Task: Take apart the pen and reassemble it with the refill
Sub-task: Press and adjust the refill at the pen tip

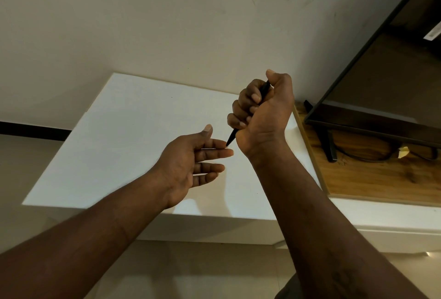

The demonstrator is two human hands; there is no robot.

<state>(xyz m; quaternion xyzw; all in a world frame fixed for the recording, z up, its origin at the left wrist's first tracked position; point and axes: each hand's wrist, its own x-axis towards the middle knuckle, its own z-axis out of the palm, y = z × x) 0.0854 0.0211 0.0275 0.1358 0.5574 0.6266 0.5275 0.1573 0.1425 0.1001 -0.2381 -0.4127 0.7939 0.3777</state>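
Head view: a black pen (232, 138) is gripped in the fist of the right hand (262, 112), fingers curled round the barrel, and its tip is angled down to just beside the fingertips of the left hand (188, 162) — held palm up, fingers straight and slightly spread, holding nothing. Both hands are raised above a white table (133, 136) set against a cream wall (167, 24); to the right a dark screen (393, 72) is carried on a wood-topped unit (381, 179) — a black skirting strip (31, 129) is seen at the left.
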